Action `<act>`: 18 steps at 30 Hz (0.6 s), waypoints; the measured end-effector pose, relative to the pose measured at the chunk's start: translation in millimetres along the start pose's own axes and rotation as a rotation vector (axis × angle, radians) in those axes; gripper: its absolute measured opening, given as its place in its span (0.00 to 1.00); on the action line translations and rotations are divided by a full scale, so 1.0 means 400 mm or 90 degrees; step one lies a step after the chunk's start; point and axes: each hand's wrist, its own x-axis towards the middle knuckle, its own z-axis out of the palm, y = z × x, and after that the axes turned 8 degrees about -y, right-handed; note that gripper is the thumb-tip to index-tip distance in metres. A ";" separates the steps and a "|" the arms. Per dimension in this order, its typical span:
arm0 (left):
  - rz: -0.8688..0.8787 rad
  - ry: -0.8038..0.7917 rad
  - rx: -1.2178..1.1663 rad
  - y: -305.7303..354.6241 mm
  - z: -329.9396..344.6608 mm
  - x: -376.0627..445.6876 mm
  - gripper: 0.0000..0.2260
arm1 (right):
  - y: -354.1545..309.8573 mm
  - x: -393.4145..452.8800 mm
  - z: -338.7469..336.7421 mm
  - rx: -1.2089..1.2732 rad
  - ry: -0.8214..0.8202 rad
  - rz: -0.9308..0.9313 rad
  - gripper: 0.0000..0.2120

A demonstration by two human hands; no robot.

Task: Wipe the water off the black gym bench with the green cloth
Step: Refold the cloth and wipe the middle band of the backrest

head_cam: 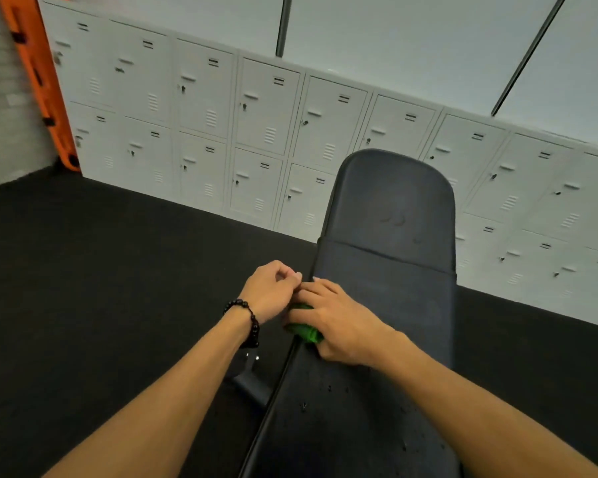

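The black gym bench [390,236] runs from the bottom of the view up toward the lockers, its far pad tilted up. Water droplets [328,391] dot the near pad. A bunched green cloth [304,331] lies at the bench's left edge. My right hand [335,322] covers it from above, fingers spread over it and gripping it. My left hand [273,288], with a black bead bracelet on the wrist, hovers just left of the bench with fingers curled, its fingertips meeting those of my right hand at the cloth's top. Most of the cloth is hidden.
A wall of white lockers [256,132] stands behind the bench. An orange board [38,81] leans at the far left. Dark rubber flooring [101,270] surrounds the bench. A bench leg [249,384] sticks out on the left below my left wrist.
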 end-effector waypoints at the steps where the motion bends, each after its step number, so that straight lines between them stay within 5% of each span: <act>1: 0.009 0.003 -0.011 0.007 0.000 -0.005 0.04 | 0.021 0.010 -0.013 -0.011 0.005 -0.005 0.26; 8: 0.086 0.088 -0.002 0.095 -0.012 -0.008 0.06 | 0.067 0.083 -0.050 0.069 0.204 0.267 0.30; 13: 0.078 0.074 0.027 0.074 -0.012 0.012 0.08 | 0.043 -0.006 0.018 -0.017 0.080 0.046 0.30; 16: 0.095 0.031 0.016 0.074 -0.006 0.021 0.08 | 0.114 -0.049 0.012 -0.002 0.219 0.155 0.30; 18: 0.126 0.001 0.029 0.109 0.006 0.014 0.09 | 0.131 -0.059 -0.023 0.149 0.355 0.302 0.17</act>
